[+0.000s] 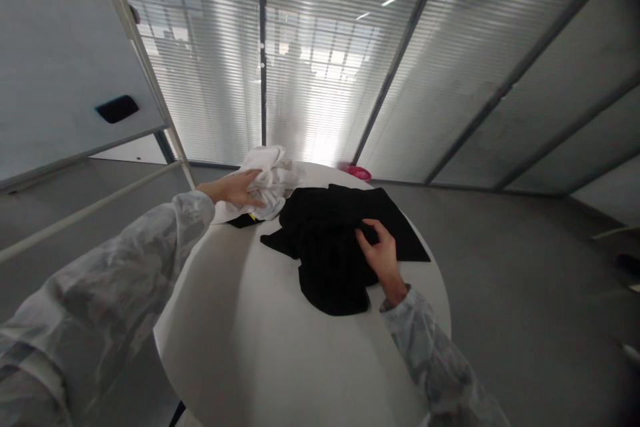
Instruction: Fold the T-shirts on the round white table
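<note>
A crumpled white cloth (273, 180) lies at the far left of the round white table (280, 367). My left hand (239, 188) rests against its left side, thumb and fingers apart. To the right, a black cloth (333, 253) is spread in an uneven heap over the middle of the table. At its right part my right hand (379, 247) has thumb and fingers bent together on a fold of the black fabric. Under the white cloth, a small black piece with a yellow mark (253, 217) sticks out.
A pink basket-like object (359, 173) shows at the table's far edge. Behind stand glass partitions with blinds (325, 93). A whiteboard (60, 47) on a frame, with a black eraser-like item (117, 109), is at the left.
</note>
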A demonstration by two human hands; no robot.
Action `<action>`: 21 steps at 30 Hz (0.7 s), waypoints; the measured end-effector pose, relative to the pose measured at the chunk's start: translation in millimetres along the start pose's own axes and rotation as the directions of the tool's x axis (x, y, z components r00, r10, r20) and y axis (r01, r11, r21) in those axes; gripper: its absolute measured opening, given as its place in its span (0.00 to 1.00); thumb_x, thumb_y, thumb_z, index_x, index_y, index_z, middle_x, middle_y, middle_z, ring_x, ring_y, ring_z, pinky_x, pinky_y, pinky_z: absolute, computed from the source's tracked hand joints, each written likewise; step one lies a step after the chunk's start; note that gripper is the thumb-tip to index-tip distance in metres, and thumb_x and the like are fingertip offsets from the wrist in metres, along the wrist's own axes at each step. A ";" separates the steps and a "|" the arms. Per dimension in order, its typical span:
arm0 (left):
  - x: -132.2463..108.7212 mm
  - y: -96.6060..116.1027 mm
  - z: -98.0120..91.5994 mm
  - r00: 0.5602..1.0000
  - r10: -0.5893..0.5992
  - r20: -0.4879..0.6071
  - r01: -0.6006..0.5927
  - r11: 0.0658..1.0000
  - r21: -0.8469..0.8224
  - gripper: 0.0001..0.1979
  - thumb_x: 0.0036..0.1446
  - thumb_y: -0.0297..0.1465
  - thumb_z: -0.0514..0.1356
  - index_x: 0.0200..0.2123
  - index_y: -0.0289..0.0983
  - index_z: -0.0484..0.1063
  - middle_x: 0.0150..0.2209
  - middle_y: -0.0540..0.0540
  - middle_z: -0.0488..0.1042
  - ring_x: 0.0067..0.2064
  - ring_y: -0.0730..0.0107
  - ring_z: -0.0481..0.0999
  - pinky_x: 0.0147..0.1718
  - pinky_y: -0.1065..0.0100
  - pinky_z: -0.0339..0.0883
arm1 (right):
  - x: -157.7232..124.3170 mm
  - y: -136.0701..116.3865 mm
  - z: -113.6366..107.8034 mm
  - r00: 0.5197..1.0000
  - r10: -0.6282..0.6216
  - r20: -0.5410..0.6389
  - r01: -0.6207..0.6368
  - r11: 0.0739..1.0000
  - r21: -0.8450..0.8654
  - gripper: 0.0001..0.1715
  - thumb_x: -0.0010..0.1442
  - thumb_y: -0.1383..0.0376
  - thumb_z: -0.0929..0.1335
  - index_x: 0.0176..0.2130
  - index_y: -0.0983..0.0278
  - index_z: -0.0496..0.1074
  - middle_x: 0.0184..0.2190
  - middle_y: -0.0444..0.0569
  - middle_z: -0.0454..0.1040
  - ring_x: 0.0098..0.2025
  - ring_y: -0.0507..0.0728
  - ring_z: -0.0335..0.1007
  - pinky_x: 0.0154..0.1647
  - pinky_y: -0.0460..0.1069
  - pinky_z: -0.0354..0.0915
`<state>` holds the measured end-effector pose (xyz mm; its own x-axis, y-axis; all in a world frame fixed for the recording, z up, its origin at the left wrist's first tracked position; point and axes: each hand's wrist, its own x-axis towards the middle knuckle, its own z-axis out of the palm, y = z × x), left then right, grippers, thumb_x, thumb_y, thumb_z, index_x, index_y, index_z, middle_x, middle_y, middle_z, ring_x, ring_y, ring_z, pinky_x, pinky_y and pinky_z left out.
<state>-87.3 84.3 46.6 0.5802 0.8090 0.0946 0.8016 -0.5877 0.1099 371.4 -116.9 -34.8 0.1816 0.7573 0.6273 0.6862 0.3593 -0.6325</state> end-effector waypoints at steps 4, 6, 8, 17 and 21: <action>-0.1 5.3 10.3 0.986 0.073 0.148 -0.089 0.991 0.103 0.76 0.41 0.63 0.76 0.83 0.36 0.47 0.83 0.28 0.47 0.81 0.32 0.54 0.75 0.50 0.55 | 0.4 3.0 0.0 1.000 0.012 0.010 -0.012 1.000 0.013 0.17 0.68 0.50 0.73 0.48 0.58 0.79 0.46 0.53 0.84 0.50 0.67 0.82 0.58 0.65 0.76; -0.2 10.9 13.5 0.992 0.048 0.118 -0.063 0.989 0.132 0.71 0.46 0.60 0.75 0.83 0.38 0.47 0.83 0.30 0.48 0.80 0.33 0.55 0.75 0.48 0.55 | 0.6 3.1 0.3 1.000 0.014 0.010 -0.014 1.000 0.015 0.17 0.67 0.50 0.73 0.48 0.58 0.79 0.46 0.53 0.85 0.49 0.67 0.82 0.57 0.64 0.76; -0.2 17.0 16.1 0.998 -0.003 0.061 -0.006 0.990 0.142 0.63 0.54 0.56 0.73 0.83 0.40 0.48 0.83 0.31 0.50 0.80 0.36 0.57 0.74 0.47 0.57 | 0.8 2.2 0.7 1.000 0.016 0.008 -0.016 1.000 0.012 0.17 0.67 0.50 0.73 0.48 0.58 0.79 0.46 0.53 0.85 0.49 0.67 0.82 0.57 0.64 0.76; 3.8 35.1 26.1 0.975 -0.173 -0.142 0.190 0.975 0.114 0.44 0.63 0.44 0.67 0.77 0.39 0.60 0.79 0.32 0.59 0.77 0.39 0.62 0.70 0.43 0.59 | -1.6 -6.8 0.9 0.999 -0.047 0.028 0.046 0.999 0.025 0.17 0.68 0.54 0.73 0.53 0.58 0.80 0.49 0.53 0.85 0.51 0.65 0.82 0.58 0.64 0.77; 5.6 43.6 18.3 0.972 -0.185 -0.144 0.202 0.972 0.119 0.47 0.58 0.46 0.71 0.76 0.38 0.62 0.78 0.30 0.61 0.75 0.35 0.64 0.72 0.41 0.55 | -2.9 -10.8 -0.2 0.993 -0.117 0.036 0.115 0.993 0.035 0.16 0.68 0.55 0.74 0.53 0.56 0.82 0.51 0.53 0.86 0.56 0.67 0.82 0.64 0.68 0.75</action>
<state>-46.4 63.4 33.9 0.3954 0.8932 0.2140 0.9137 -0.4064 0.0082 363.6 -123.1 -29.7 0.0746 0.7295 0.6799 0.6777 0.4631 -0.5712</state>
